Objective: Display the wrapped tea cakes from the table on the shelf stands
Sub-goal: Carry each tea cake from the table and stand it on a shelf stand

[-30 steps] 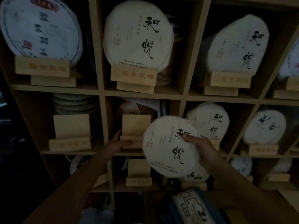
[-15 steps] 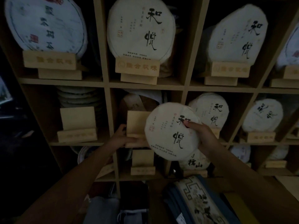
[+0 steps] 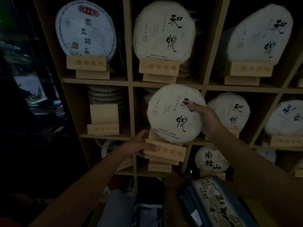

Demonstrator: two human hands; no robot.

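Observation:
A round tea cake (image 3: 170, 115) in pale paper with black brush characters is held upright by my right hand (image 3: 207, 121), thumb on its face and fingers behind its right edge. Its lower edge sits in a light wooden stand (image 3: 170, 152), which my left hand (image 3: 139, 147) grips by its left end. The stand is pulled out in front of the middle cubby of the wooden shelf (image 3: 129, 82). An empty stand (image 3: 103, 122) sits in the cubby to the left, with a stack of cakes behind it.
Other wrapped cakes stand on stands in the cubbies above (image 3: 164, 31), to the right (image 3: 229, 110) and below right (image 3: 211, 159). Another bare stand (image 3: 159, 167) sits in the cubby underneath. A patterned blue bag (image 3: 214, 202) and cloth lie below. The room is dim.
The left hand has pulled the stand out of the cubby toward me. The right hand has brought the cake left and down onto it. The camera has moved closer.

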